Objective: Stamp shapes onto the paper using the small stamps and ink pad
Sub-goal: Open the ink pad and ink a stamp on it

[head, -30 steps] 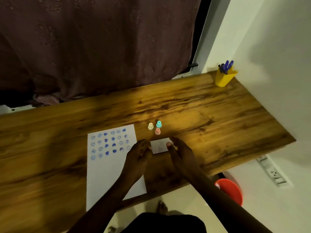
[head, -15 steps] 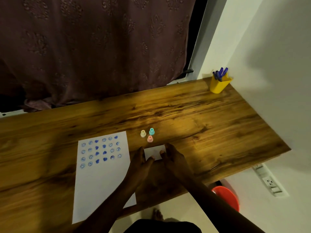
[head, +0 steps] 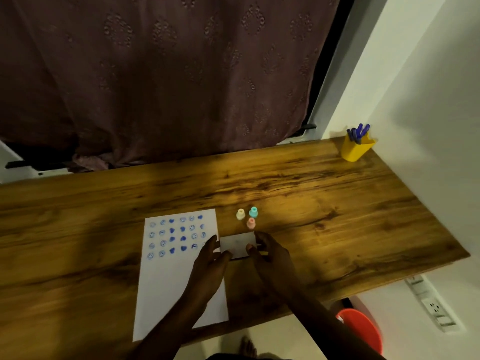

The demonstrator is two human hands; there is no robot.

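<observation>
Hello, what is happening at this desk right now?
A person is doing stamp work at a wooden desk. Both hands, left hand and right hand, hold a small white ink pad box by its sides. Three small stamps, cream, teal and pink, stand untouched just behind it. The paper beside it already carries rows of blue prints on its upper part.

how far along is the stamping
About a third done, at a guess: blue prints fill the top of the paper, the lower part is blank. Both hands, left hand and right hand, hold the white ink pad. The three stamps stand untouched beyond it.
</observation>
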